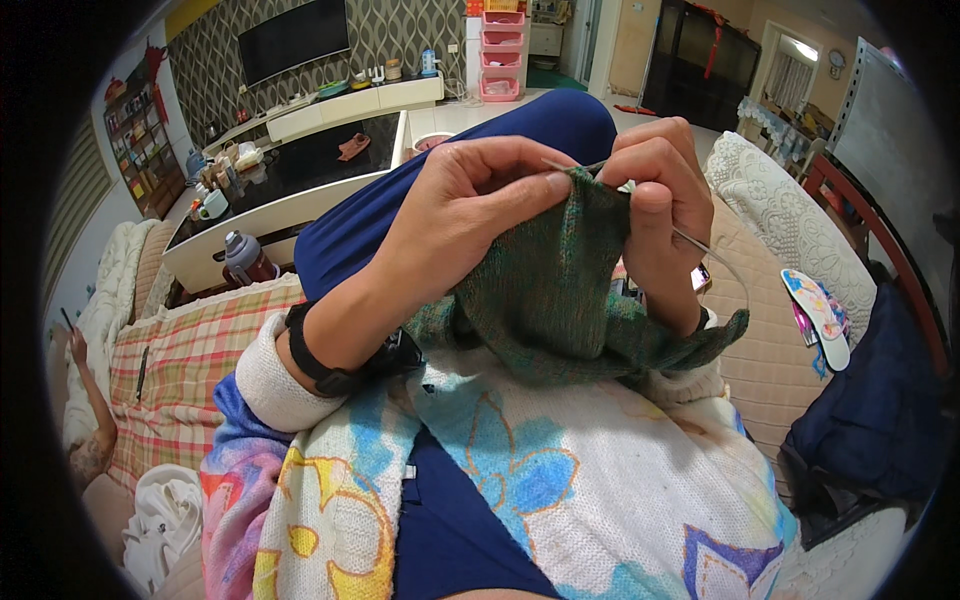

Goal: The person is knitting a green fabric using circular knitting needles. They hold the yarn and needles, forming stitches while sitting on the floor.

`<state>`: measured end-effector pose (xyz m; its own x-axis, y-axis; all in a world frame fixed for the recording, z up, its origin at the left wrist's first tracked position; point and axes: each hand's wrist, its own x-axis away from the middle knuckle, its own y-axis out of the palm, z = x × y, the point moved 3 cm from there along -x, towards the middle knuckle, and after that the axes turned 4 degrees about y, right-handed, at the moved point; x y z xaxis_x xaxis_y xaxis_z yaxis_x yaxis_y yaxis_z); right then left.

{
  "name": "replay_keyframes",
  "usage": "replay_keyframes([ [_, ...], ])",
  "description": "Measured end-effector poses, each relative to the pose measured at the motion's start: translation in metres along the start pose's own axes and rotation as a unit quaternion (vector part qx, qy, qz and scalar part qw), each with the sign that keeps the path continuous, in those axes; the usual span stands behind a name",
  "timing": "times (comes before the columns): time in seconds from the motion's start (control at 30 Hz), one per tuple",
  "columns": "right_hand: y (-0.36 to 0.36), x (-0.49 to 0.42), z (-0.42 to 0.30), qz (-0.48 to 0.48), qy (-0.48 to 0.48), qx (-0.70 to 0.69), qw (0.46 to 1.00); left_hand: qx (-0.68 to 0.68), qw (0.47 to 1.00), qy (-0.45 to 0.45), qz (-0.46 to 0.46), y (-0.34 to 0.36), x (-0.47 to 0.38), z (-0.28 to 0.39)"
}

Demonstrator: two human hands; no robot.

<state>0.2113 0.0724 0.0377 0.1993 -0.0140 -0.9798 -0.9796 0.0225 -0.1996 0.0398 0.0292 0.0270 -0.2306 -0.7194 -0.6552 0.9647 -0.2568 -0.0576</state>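
A piece of dark green, flecked knitting (555, 277) hangs between my hands and drapes over my lap. My left hand (480, 195) pinches its upper edge between thumb and forefinger, at a needle tip. Opposite it, my right hand (664, 187) grips the work at the same edge, its fingers curled around a needle. From below the right fingers, the thin cable of a circular knitting needle (716, 259) curves down to the right corner of the fabric. Both needle tips meet near the left thumb; the stitches there are too small to make out.
A phone (700, 277) lies partly hidden behind my right wrist. Right of me are a shoe insole (817, 319) and a dark blue padded garment (870, 405). To the left, a thermos (247, 259) stands by the black-topped coffee table (315, 161); another person's arm (94, 390) shows at the far left.
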Motion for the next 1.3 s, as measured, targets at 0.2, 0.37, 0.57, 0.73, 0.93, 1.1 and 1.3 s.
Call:
replay_keyframes([
  [0.2,-0.008,0.005,-0.004,0.066,-0.020,0.066,0.995,-0.012,1.000,0.011,0.015,-0.002,-0.002,0.002],
  [0.37,-0.007,0.005,-0.008,0.064,-0.055,0.116,0.990,0.017,0.999,0.036,0.036,-0.003,-0.002,0.002],
  [0.57,-0.002,0.003,-0.011,0.058,-0.091,0.242,0.964,0.000,1.000,0.002,0.028,-0.004,0.000,-0.002],
  [0.73,0.011,-0.005,-0.004,-0.094,0.047,0.081,0.991,-0.002,1.000,0.008,0.001,-0.001,0.001,-0.004],
  [0.93,-0.002,-0.001,-0.010,0.005,0.040,0.095,0.995,0.001,1.000,0.006,0.018,-0.003,0.001,-0.003],
  [1.1,-0.007,0.002,-0.009,0.043,0.018,0.072,0.996,-0.014,0.999,0.031,0.028,-0.005,-0.002,-0.002],
  [1.3,-0.002,0.000,-0.003,0.002,0.000,-0.002,1.000,0.010,1.000,-0.003,0.003,-0.001,0.000,-0.002],
])
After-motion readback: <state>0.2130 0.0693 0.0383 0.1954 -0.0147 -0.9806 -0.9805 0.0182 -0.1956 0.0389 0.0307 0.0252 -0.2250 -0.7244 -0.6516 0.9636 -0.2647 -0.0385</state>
